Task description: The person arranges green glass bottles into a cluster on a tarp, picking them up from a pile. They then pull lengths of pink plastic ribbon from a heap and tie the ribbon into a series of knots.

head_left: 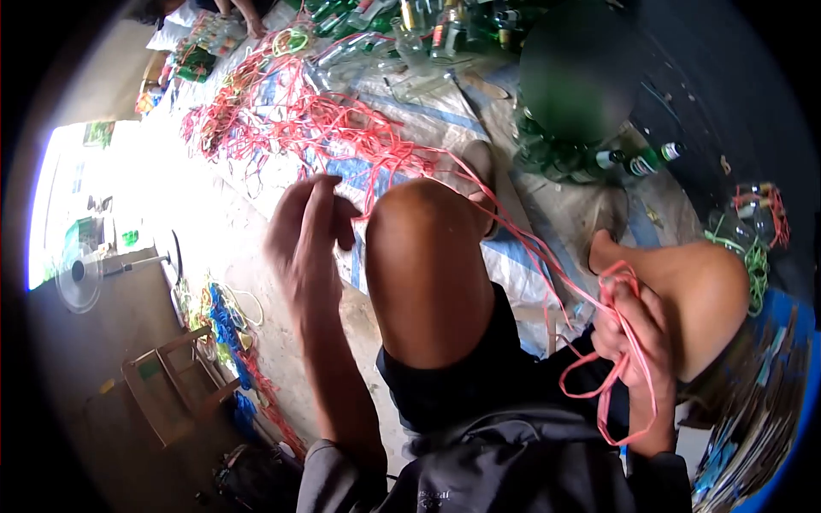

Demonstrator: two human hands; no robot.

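Observation:
My right hand (633,329) is closed around pink plastic twine (617,374), which hangs from it in loops beside my bent knee. From this hand, strands run up and left across the floor sheet to a large tangled heap of pink twine (342,128). Left of my other raised knee, my left hand (310,224) is held up with its fingers curled inward. A thin pink strand meets its fingertips beside the knee; the exact grip is partly hidden and slightly blurred.
Green and clear glass bottles (449,34) lie at the back, with more bottles (611,160) at right. Another person's arm (250,17) shows at top left. A fan (79,270), a wooden frame (171,376) and blue twine (227,321) are at left. Stacked flat sheets (753,419) stand lower right.

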